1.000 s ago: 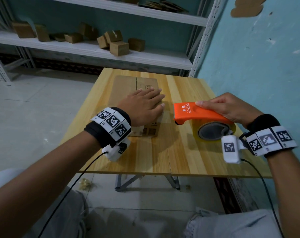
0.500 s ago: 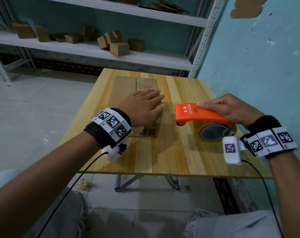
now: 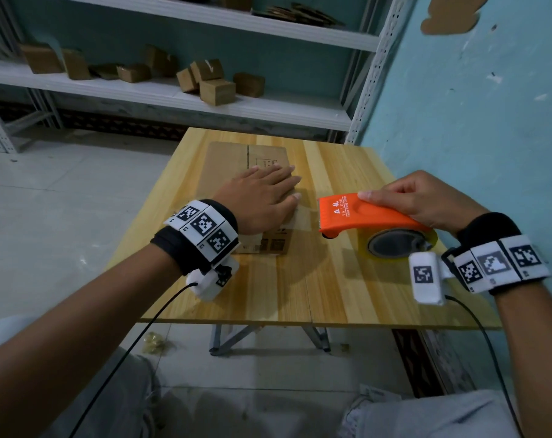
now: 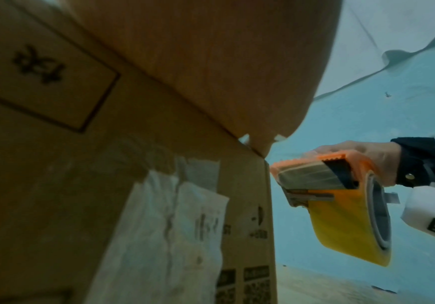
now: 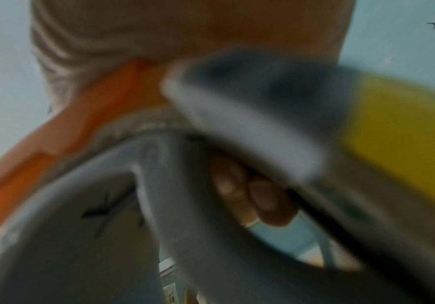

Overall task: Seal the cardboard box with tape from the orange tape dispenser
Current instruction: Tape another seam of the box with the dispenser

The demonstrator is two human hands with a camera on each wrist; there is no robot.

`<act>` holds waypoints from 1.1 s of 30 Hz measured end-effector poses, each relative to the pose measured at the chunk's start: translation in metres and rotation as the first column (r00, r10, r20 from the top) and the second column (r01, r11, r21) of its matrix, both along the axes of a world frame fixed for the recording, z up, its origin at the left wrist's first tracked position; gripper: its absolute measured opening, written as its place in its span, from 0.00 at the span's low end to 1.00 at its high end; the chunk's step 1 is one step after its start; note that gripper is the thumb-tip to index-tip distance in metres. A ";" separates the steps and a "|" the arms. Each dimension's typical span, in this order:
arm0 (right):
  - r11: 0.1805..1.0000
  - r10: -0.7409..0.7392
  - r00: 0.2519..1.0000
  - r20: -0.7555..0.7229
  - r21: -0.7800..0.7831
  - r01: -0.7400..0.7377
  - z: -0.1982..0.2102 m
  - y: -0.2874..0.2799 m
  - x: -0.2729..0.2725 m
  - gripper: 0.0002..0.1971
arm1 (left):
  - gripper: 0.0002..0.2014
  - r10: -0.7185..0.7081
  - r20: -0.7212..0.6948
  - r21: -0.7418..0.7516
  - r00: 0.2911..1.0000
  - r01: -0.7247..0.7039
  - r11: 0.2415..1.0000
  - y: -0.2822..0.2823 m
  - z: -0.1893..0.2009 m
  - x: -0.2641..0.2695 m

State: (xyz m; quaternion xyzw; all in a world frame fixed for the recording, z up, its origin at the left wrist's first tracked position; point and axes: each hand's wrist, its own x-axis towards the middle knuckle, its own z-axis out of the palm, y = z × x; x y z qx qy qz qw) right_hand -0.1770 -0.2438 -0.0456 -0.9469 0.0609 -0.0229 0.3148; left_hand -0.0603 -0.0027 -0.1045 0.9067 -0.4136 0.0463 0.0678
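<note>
A closed cardboard box (image 3: 227, 165) stands on the wooden table (image 3: 331, 279), left of centre. My left hand (image 3: 262, 197) lies flat on its top near the right edge, fingers straight. My right hand (image 3: 417, 197) grips the orange tape dispenser (image 3: 357, 216) from above, just right of the box and above the table. A roll of yellowish tape (image 3: 398, 245) sits in it. From the left wrist the box side (image 4: 159, 205) with old tape patches fills the view, and the dispenser (image 4: 336, 185) hangs to its right. The right wrist view is blurred, with fingers (image 5: 252, 195) curled through the dispenser (image 5: 81, 115).
A turquoise wall (image 3: 489, 105) runs along the table's right side. Metal shelves (image 3: 173, 99) behind the table hold several small cardboard boxes (image 3: 216, 90). The floor (image 3: 63, 200) lies to the left. My knees (image 3: 426, 412) are below the table's near edge.
My right hand with the dispenser has drifted slightly right and down. The left hand has stayed flat on the box.
</note>
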 end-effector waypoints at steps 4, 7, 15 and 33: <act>0.998 0.014 1.000 -0.007 -0.065 -0.015 0.004 0.008 0.000 0.35 | 0.28 0.004 -0.001 0.004 1.000 -0.004 1.000 0.000 0.001 -0.001; 0.994 -0.002 1.000 -0.008 -0.113 0.001 0.007 0.012 0.001 0.28 | 0.28 0.002 -0.009 0.004 1.000 -0.002 1.000 0.000 0.001 -0.002; 0.960 0.019 0.999 -0.048 -0.278 -0.031 0.013 0.026 0.007 0.30 | 0.28 0.005 -0.004 0.003 1.000 -0.005 1.000 -0.001 0.001 -0.003; 0.843 -0.018 0.969 -0.244 -0.526 -0.117 0.050 0.053 0.028 0.31 | 0.29 -0.008 0.021 0.021 1.000 0.008 1.000 0.000 0.004 -0.005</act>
